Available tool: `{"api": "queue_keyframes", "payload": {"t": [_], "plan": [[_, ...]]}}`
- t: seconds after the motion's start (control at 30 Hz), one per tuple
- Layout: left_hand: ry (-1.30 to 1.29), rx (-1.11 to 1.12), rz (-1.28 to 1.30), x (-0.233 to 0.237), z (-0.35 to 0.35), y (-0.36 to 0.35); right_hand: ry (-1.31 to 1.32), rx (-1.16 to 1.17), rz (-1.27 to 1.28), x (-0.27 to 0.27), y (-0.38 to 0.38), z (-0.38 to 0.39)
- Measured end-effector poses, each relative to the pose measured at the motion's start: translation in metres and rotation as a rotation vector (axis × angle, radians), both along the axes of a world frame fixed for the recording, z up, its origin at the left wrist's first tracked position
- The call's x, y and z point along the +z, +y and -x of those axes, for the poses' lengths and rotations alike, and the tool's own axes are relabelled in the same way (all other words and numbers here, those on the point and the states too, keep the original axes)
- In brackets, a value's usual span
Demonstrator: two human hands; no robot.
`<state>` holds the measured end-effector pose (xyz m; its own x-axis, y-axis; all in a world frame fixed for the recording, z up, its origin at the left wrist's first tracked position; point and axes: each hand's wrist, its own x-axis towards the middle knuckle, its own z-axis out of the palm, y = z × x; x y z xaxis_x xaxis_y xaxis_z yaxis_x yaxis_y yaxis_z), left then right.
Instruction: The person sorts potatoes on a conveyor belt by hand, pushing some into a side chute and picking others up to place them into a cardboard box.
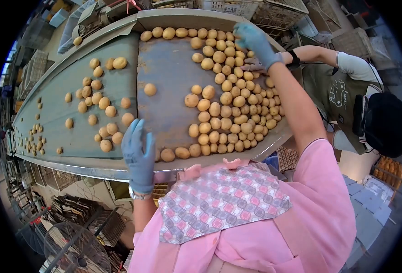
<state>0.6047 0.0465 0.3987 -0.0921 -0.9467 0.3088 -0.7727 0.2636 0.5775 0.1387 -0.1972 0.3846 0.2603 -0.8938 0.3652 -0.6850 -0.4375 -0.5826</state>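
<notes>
Potatoes (226, 98) lie packed together on the right part of a metal sorting table (164, 63). My left hand (138, 157), in a blue glove, is at the near rim with its fingers stretched out and thumb apart, beside a few potatoes (167, 155) lined along that edge. Reaching across to the far right edge, my right hand (254, 43), also gloved in blue, is over the potatoes there, its fingers apart and slightly bent. What lies under its palm is hidden. A co-worker's gloved hand (254, 66) is close below it.
On the left, a green conveyor belt (73, 113) carries scattered potatoes towards the metal surface. A co-worker in a dark apron (321, 86) and black cap (385, 123) stands at the right end. Crates (278, 13) stand behind the table; a fan (76, 250) is at lower left.
</notes>
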Motion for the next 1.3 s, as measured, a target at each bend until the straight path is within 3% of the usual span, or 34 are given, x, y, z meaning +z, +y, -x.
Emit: {"api": "queue_keyframes", "payload": {"t": [0.03, 0.07, 0.2, 0.3, 0.37, 0.47, 0.53, 0.57, 0.63, 0.7, 0.73, 0.83, 0.87, 0.93, 1.0, 1.03, 1.07, 1.13, 1.23, 1.3], "plan": [[-0.005, 0.064, -0.006, -0.001, -0.012, 0.009, 0.476, 0.062, 0.117, -0.008, 0.011, -0.01], [-0.006, 0.1, 0.019, -0.002, -0.024, 0.018, 0.706, 0.02, -0.165, -0.07, 0.01, -0.004], [-0.066, 0.206, 0.068, -0.019, -0.058, 0.036, 0.459, -0.176, -0.055, -0.091, 0.072, -0.101], [-0.122, 0.196, 0.048, -0.021, -0.058, 0.039, 0.66, -0.254, -0.263, -0.078, 0.063, -0.128], [-0.15, 0.2, 0.05, -0.018, -0.067, 0.036, 0.668, -0.211, -0.259, -0.098, 0.045, -0.129], [-0.162, 0.232, 0.09, -0.011, -0.074, 0.031, 0.761, 0.035, -0.227, -0.01, 0.047, -0.134], [-0.195, 0.252, 0.074, -0.006, -0.081, 0.034, 0.844, -0.065, -0.048, 0.031, 0.03, -0.137], [-0.225, 0.267, 0.057, -0.005, -0.083, 0.032, 0.741, -0.185, 0.02, 0.043, 0.0, -0.131], [-0.262, 0.289, 0.027, -0.007, -0.087, 0.033, 0.87, -0.466, 0.352, 0.082, -0.016, -0.131], [-0.249, 0.297, 0.022, -0.001, -0.089, 0.033, 0.43, -0.111, 0.307, 0.069, 0.011, -0.151], [-0.242, 0.297, 0.013, 0.001, -0.091, 0.035, 0.368, 0.049, 0.268, 0.056, 0.035, -0.169], [-0.198, 0.296, 0.018, 0.002, -0.102, 0.031, 0.721, 0.457, -0.266, 0.027, 0.148, -0.255], [-0.189, 0.298, 0.027, 0.002, -0.104, 0.03, 0.659, 0.626, -0.249, 0.019, 0.182, -0.264], [-0.189, 0.294, 0.035, 0.005, -0.109, 0.032, 0.297, 0.968, 0.383, 0.004, 0.23, -0.24], [-0.207, 0.281, 0.037, 0.008, -0.116, 0.033, 0.78, 0.915, -0.371, 0.003, 0.229, -0.264], [-0.212, 0.273, 0.044, 0.009, -0.118, 0.031, 0.583, 0.675, 0.404, -0.058, 0.221, -0.225], [-0.221, 0.262, 0.049, 0.009, -0.122, 0.029, 0.302, 0.624, 0.196, -0.064, 0.208, -0.221], [-0.238, 0.243, 0.068, 0.01, -0.13, 0.028, 0.39, 0.301, 0.24, -0.049, 0.196, -0.218], [-0.224, 0.232, 0.044, 0.011, -0.126, 0.029, 0.294, 0.231, 0.303, -0.034, 0.195, -0.23], [-0.256, 0.227, 0.072, 0.012, -0.127, 0.026, 0.467, 0.141, 0.228, -0.039, 0.197, -0.262]]}}
